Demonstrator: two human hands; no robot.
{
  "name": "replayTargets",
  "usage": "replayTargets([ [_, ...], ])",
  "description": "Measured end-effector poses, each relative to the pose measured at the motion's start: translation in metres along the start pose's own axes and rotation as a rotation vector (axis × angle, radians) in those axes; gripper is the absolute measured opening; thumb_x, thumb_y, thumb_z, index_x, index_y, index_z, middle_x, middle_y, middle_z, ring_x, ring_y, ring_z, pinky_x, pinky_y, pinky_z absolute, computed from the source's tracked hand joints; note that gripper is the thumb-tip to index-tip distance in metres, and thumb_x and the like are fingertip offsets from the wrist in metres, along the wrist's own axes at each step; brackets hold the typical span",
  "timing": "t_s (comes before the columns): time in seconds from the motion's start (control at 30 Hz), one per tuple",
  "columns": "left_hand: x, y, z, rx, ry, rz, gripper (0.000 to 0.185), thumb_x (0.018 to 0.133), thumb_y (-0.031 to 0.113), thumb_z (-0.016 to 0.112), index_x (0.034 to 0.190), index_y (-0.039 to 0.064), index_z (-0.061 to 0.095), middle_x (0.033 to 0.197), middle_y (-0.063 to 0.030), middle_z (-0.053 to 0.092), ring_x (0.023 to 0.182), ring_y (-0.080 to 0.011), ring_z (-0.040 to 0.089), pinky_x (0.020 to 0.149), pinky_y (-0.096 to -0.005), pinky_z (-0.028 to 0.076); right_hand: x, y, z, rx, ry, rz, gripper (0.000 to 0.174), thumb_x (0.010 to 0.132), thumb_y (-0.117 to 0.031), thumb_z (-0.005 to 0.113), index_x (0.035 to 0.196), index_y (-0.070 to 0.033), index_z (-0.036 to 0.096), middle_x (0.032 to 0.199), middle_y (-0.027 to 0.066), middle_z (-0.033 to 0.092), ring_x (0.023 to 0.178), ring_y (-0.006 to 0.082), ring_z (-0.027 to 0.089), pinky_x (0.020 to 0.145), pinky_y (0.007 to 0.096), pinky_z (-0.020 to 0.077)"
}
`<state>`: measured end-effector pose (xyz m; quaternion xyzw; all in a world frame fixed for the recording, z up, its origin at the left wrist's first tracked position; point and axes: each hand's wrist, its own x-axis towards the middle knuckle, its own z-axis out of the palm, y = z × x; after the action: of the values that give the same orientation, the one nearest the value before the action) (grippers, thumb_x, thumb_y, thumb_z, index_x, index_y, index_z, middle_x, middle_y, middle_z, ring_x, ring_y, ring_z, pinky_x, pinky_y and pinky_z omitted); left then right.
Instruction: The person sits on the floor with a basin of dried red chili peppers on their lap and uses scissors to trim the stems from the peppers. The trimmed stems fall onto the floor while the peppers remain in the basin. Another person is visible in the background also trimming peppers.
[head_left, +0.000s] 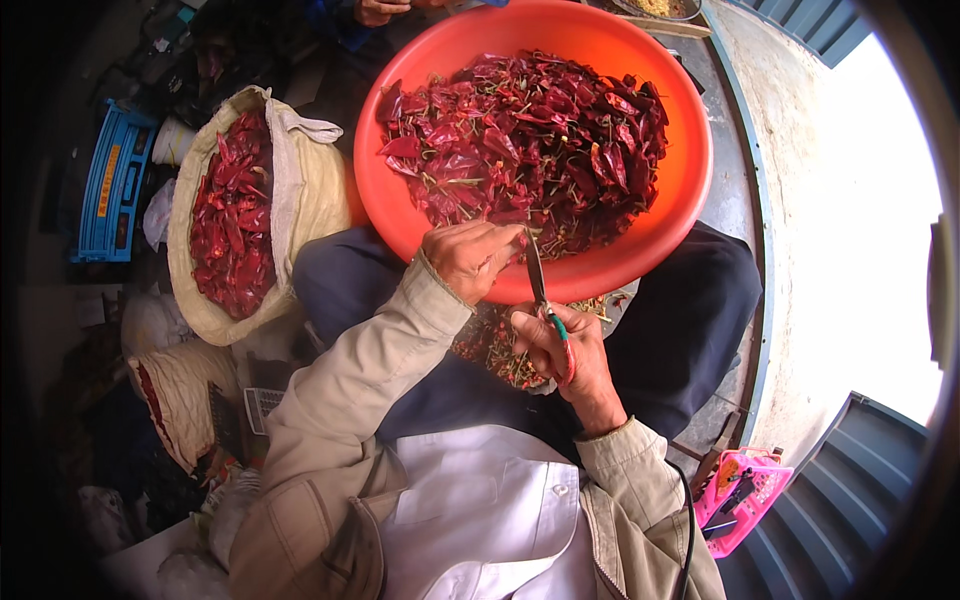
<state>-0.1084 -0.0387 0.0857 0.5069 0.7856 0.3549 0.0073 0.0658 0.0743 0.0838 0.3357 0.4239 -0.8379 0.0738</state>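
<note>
A large red plastic basin (686, 187) rests before me, heaped with dried red chili peppers (517, 142), many with stems. Over its near rim, my left hand (472, 255) pinches a dried chili, mostly hidden by the fingers. My right hand (562, 352) holds scissors (537, 270) with green and red wrapped handles, the blades pointing up to the left fingertips. The blades look close together beside the chili. Below the basin, between my legs, lies a pile of cut stems and chili bits (510, 352).
An open woven sack (311, 180) full of dried chilies stands left of the basin, a smaller sack (187, 382) below it. Farther left is a blue plastic crate (112, 187). A pink plastic basket (757, 502) sits at lower right. Another person's hand (381, 10) shows beyond the basin.
</note>
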Motion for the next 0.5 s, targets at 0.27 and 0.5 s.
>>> replayTargets([
  [0.27, -0.003, -0.002, 0.009, -0.001, 0.02, -0.044, 0.028, 0.084, 0.0, 0.07, 0.112, 0.002, 0.072, 0.084, -0.0146, 0.07, 0.074, -0.032, 0.068, 0.063, -0.0395, 0.054, 0.005, 0.008, -0.003, 0.376, -0.199, 0.04, 0.025, 0.099, -0.023, 0.068, 0.105, 0.001, 0.07, 0.066, 0.0015, 0.062, 0.044, 0.0045, 0.041, 0.04, 0.0215, 0.0308],
  [0.5, -0.002, -0.002, 0.027, -0.431, 0.078, -0.286, 0.022, 0.094, 0.003, 0.068, 0.115, -0.001, 0.073, 0.098, -0.011, 0.076, 0.083, -0.0178, 0.07, 0.076, -0.0312, 0.055, 0.011, 0.007, 0.0, 0.825, -0.388, 0.113, 0.034, 0.104, -0.028, 0.06, 0.12, 0.003, 0.063, 0.074, -0.0003, 0.058, 0.048, 0.0016, 0.037, 0.041, 0.0175, 0.0312],
])
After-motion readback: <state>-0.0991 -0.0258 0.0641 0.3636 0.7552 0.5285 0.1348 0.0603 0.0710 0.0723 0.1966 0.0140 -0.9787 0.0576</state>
